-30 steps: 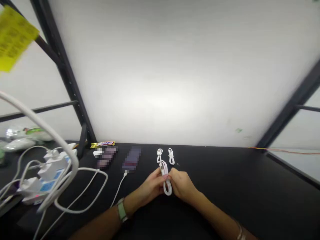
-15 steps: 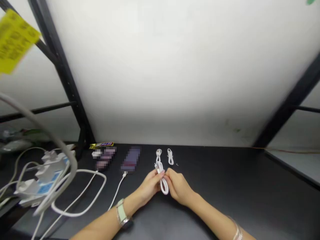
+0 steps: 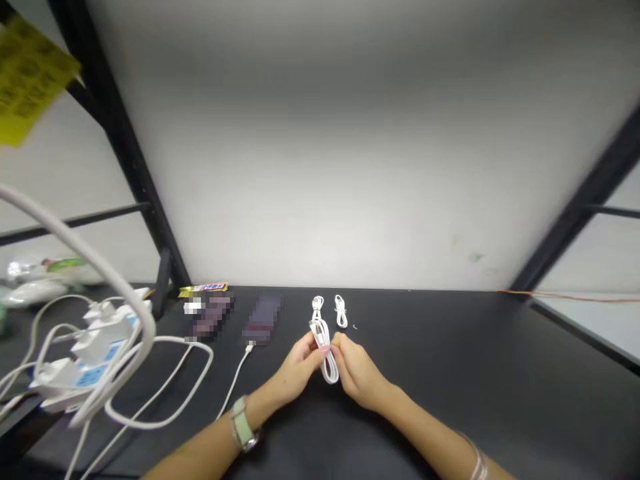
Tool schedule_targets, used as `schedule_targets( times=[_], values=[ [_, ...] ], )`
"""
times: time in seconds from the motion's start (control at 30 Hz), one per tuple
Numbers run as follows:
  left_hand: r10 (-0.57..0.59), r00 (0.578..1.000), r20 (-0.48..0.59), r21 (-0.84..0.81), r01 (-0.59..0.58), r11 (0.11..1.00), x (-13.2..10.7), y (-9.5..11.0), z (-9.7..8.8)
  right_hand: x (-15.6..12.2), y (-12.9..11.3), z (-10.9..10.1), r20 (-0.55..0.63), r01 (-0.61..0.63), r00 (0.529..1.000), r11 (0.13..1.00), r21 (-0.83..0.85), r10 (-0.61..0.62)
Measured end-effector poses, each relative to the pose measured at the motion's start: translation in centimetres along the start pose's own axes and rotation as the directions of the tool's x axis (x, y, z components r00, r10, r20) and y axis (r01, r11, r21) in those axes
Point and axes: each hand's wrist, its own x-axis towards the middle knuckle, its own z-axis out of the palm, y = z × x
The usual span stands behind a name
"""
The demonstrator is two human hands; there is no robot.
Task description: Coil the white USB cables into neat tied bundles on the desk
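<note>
**Cable bundle (image 3: 325, 350) pinched between two hands on a black desk**

Far left at the back, there's a clear plastic bag (image 3: 35, 290) with something white inside - can't tell what from here. Nearer sits a power strip (image 3: 95, 363) with white chargers (image 3: 103, 333) plugged in and white leads looping around it.

The main item is a folded white USB cable, held up just above the desk in front of the person. The left hand (image 3: 297, 370) has a narrow pinch near the top of the bundle, by the plug end, and the right hand (image 3: 357, 373) closes in from the other side, with its fingertips (image 3: 337, 343) on the loops. A green-strapped watch (image 3: 243, 423) sits on the left wrist and a thin bracelet (image 3: 477, 467) on the right.

Just past the hands lie two small coiled white cables (image 3: 327, 311), side by side but not touching. To their left are two pixelated objects (image 3: 263, 320), too blurred to name, with a white cable (image 3: 235, 380) running from the nearer one. Behind those is a gold snack wrapper (image 3: 203, 289).

The black desk (image 3: 450, 380) runs up to a pale wall (image 3: 320, 167) - black metal uprights (image 3: 117, 140) frame it, and a yellow tag (image 3: 33, 80) hangs top left.
</note>
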Motion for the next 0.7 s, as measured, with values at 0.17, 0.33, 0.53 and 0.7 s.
schedule_targets(
  times=[0.17,0.33,0.53,0.7],
  values=[
    [0.175,0.985,0.006,0.310,-0.168,0.936,-0.5,0.4,0.2,-0.1,0.1,0.2,-0.018,0.010,1.000,0.997,-0.077,-0.011],
    [0.309,0.950,0.034,0.595,-0.268,0.758,-0.7,0.6,0.0,0.2,0.4,-0.2,0.005,0.052,0.999,0.942,-0.333,-0.054],
    [0.382,0.918,0.111,0.773,-0.321,0.547,-0.7,2.1,-0.2,0.2,0.7,-0.6,-0.007,0.066,0.997,0.894,-0.443,-0.077],
    [0.428,0.885,0.182,0.813,-0.380,0.441,-0.6,2.3,-0.7,0.3,0.5,0.0,-0.022,-0.128,0.991,0.988,0.083,0.130]
  ],
)
